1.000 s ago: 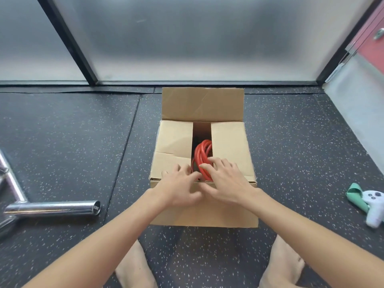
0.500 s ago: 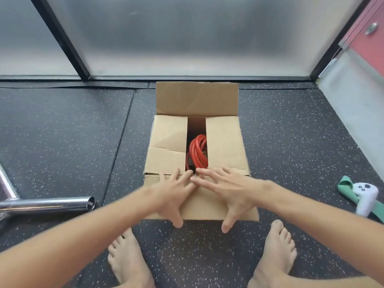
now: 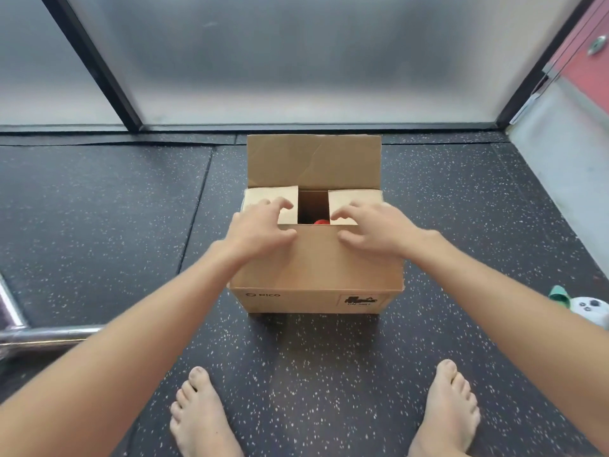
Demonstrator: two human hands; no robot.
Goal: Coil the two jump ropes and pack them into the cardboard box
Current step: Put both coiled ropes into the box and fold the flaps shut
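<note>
The cardboard box (image 3: 316,275) stands on the dark speckled floor in front of me. Its near flap is folded down over the top, the two side flaps lie beneath it, and the far flap (image 3: 313,161) stands upright. Through the small gap left in the top, a bit of the red jump rope (image 3: 320,222) shows; the rest is hidden inside. My left hand (image 3: 260,225) presses flat on the near flap at the left, fingers spread. My right hand (image 3: 372,227) presses on it at the right, fingers spread. Neither hand grips anything.
A chrome metal bar (image 3: 46,336) lies on the floor at the left. A white controller with a green strap (image 3: 586,308) sits at the right edge. Frosted glass panels with black frames stand behind the box. My bare feet (image 3: 201,417) are below.
The near flap has been folded down over the box top, covering most of the red rope. Both hands moved forward onto it and apart. The camera pulled back.
</note>
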